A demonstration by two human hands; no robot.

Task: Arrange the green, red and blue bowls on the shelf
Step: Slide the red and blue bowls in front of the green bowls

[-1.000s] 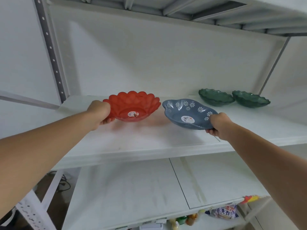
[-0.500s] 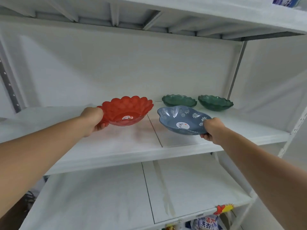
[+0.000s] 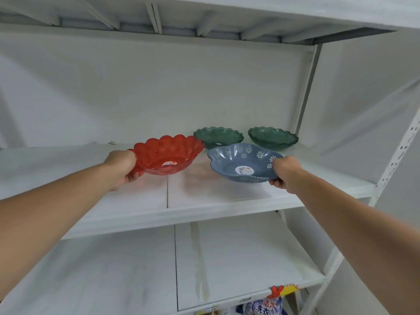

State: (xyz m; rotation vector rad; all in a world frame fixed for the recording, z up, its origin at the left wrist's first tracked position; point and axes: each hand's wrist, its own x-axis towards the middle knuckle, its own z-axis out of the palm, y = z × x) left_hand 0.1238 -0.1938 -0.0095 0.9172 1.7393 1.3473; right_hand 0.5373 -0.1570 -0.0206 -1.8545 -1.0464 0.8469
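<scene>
White metal shelving fills the view; lower boards near, the working shelf [image 3: 227, 198] at mid height, a ribbed board overhead. Packaged goods peek out at the near bottom edge, partly cut off.

Both arms reach up and forward. Left hand [image 3: 121, 168] grips the near-left rim of the red bowl [image 3: 168, 155], fingers [image 3: 133, 177] curled under the scalloped edge, thumb side on top. Right hand [image 3: 285, 170] grips the near-right rim of the blue bowl [image 3: 242, 163], fingers wrapped below, closed on it. Cannot tell whether either bowl base rests on the shelf or hangs just above it; both sit tilted slightly toward the camera.

Red and blue bowls lie side by side, a narrow gap between them. Each is empty apart from a label stuck to the inside bottom. Blue one carries white flower prints.

Farther back, against the rear panel: left green bowl [image 3: 218, 137] and right green bowl [image 3: 272, 137], upright, apart from each other, both seemingly empty. Blue bowl's far rim overlaps the left green one in view; contact unclear.

Step in hand, as judged: setting the red and blue bowls down in front of the green pair. Next move calls for lowering both level, keeping clear of the green rims, then releasing.
</scene>
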